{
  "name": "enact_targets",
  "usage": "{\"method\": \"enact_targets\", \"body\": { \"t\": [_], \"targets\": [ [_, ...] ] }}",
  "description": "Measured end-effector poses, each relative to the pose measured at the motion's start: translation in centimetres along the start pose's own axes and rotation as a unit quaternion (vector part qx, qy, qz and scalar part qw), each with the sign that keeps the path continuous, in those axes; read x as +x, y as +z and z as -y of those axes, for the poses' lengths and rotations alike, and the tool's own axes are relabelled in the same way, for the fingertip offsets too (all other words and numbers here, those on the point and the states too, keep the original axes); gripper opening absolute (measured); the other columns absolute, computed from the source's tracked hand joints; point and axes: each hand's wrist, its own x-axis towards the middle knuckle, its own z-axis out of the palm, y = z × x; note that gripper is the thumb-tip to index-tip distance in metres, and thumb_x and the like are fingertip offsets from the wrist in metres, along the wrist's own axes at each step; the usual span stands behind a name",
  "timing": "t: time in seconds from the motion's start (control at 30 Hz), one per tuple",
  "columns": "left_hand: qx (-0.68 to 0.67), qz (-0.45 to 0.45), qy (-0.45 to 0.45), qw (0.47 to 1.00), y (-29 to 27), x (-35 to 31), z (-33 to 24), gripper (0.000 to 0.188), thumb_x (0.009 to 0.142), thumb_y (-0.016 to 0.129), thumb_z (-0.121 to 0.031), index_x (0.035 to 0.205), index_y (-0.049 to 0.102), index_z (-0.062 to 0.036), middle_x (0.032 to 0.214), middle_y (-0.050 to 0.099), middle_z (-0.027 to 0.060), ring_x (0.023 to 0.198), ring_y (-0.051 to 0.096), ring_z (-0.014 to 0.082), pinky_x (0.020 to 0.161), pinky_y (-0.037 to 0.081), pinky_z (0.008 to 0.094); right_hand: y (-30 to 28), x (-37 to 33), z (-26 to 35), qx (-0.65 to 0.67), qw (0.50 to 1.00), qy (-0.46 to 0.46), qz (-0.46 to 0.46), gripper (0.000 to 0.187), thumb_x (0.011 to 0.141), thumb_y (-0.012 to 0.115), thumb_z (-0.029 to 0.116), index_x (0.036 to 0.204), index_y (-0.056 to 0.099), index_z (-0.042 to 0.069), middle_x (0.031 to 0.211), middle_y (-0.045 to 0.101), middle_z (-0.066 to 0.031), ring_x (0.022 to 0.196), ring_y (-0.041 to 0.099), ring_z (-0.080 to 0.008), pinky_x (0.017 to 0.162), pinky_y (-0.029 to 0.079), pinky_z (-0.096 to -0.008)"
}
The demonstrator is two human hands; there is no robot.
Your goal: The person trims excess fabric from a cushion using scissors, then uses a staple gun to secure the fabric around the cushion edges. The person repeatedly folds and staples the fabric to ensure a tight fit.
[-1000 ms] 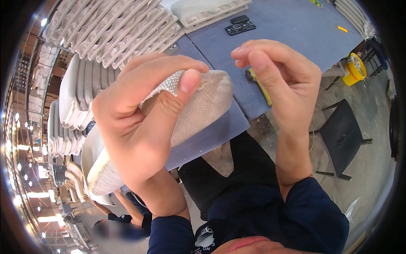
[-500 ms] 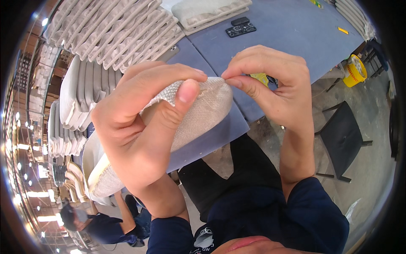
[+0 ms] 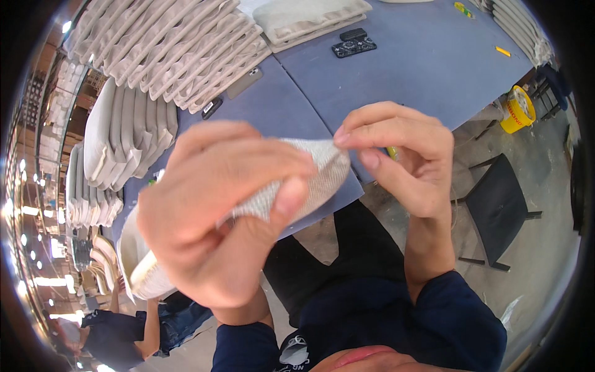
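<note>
A beige, woven fabric-covered pad (image 3: 333, 176) is held up in front of me above the table's near edge. My left hand (image 3: 226, 208), slightly blurred, is closed on the pad's cloth edge, with the thumb on the near side and the fingers over the top. Much of the pad is hidden behind this hand; its other end (image 3: 152, 279) shows at the lower left. At the pad's right tip, the forefinger of my right hand (image 3: 406, 155) touches or nearly touches the cloth. Its thumb stands apart from the forefinger, with nothing visible between them.
Stacked beige pads (image 3: 167, 53) cover the blue-grey table (image 3: 396, 74) at the far left. Dark cases (image 3: 353, 45) and a phone (image 3: 245, 82) lie nearby. To the right are a yellow bucket (image 3: 515, 111) and black chair (image 3: 503, 208). Another person (image 3: 118, 335) is at lower left.
Both hands and the pad's right end have come lower in the picture. My right thumb has parted from the forefinger, which pinched the pad's tip before. The other person has shifted.
</note>
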Motion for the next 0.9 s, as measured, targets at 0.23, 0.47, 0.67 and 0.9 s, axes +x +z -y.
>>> {"method": "enact_targets", "body": {
  "t": [0.23,0.47,0.67,0.9],
  "targets": [
    [0.015,0.092,0.051,0.994,0.2,-1.4,-1.2,0.020,0.084,0.071,-0.012,0.097,0.078,0.0023,0.093,0.079,0.0176,0.083,0.063,0.0307,0.076,0.046,0.0421,4.6,-5.8,-2.0,0.391,0.912,0.101,-0.072,0.035,0.097,0.060,0.009,0.125,0.067,-0.010,0.128,0.069,-0.0246,0.126,0.063,-0.0307,0.113,0.045,-0.0430],
    [0.021,0.135,0.053,0.989,0.6,-2.4,-2.7,0.020,0.091,0.071,-0.017,0.099,0.077,0.0005,0.098,0.078,0.0144,0.080,0.060,0.0274,0.072,0.041,0.0418,4.9,-7.4,-2.0,0.288,0.954,0.024,-0.082,0.036,0.097,0.058,0.012,0.125,0.066,-0.009,0.124,0.070,-0.0228,0.122,0.064,-0.0336,0.111,0.044,-0.0465],
    [0.022,0.103,0.036,0.994,1.0,-3.6,-3.0,0.027,0.074,0.081,-0.017,0.099,0.084,-0.0064,0.098,0.082,0.0037,0.085,0.061,0.0212,0.070,0.039,0.0358,5.2,-8.4,-1.7,0.225,0.972,0.006,-0.068,0.046,0.100,0.057,0.034,0.124,0.066,-0.004,0.126,0.069,-0.0227,0.126,0.056,-0.0351,0.115,0.037,-0.0518],
    [0.046,0.097,0.029,0.994,1.2,-4.4,-3.5,0.021,0.078,0.080,-0.021,0.095,0.084,-0.0088,0.095,0.081,0.0016,0.085,0.061,0.0201,0.070,0.039,0.0362,4.8,-8.4,-1.8,0.198,0.979,-0.007,-0.055,0.048,0.099,0.056,0.037,0.123,0.067,-0.003,0.122,0.070,-0.0214,0.121,0.058,-0.0351,0.114,0.038,-0.0525]
  ]
}}
